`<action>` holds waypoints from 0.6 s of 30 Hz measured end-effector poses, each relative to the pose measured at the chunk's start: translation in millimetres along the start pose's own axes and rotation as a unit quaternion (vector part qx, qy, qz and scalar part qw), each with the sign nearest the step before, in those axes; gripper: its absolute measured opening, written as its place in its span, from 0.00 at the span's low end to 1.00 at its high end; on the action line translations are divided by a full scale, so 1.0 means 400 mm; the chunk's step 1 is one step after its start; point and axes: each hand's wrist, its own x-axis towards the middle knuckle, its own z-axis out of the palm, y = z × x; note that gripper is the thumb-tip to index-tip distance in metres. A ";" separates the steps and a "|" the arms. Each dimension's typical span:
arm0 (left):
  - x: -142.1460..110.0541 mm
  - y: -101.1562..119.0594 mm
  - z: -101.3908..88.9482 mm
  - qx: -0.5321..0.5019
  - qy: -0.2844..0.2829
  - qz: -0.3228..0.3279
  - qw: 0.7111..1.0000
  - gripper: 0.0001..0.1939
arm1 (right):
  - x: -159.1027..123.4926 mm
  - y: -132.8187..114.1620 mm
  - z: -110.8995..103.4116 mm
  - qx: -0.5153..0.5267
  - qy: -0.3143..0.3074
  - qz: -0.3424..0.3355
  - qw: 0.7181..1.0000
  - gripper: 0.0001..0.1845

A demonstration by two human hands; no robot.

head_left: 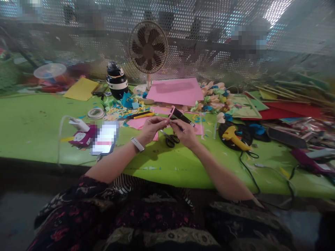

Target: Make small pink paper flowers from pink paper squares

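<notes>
Both hands meet over the middle of the green table, fingertips nearly touching. A narrow pink paper strip (171,112) stands up curved between them. My left hand (153,129), below a white wristband, pinches the strip's lower end. The fingers of my right hand (184,130) are closed at the same spot, pressed on the strip too. Scissors with black handles (171,140) lie on the table just under the hands. Behind the right hand lies a black box-like object (184,117), and pink paper pieces (137,122) are spread around.
A lit phone (106,137) and a purple power strip (83,136) are at left. A yellow glue gun (235,137) rests on a black round stand at right, its cord trailing. Behind are a fan (148,50), pink sheets (175,91), paper scraps, a dark bottle (117,82) and paper flowers (216,92).
</notes>
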 end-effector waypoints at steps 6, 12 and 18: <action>0.000 -0.003 0.000 0.007 0.010 -0.013 1.000 0.17 | 0.001 0.004 -0.010 0.003 -0.008 0.066 0.998 0.31; 0.003 -0.005 -0.006 0.026 0.019 -0.014 0.999 0.16 | 0.002 -0.001 -0.012 0.010 -0.029 0.086 0.996 0.34; 0.003 -0.007 -0.007 0.018 0.008 -0.012 1.000 0.16 | 0.003 -0.005 -0.016 0.019 -0.043 0.085 0.995 0.31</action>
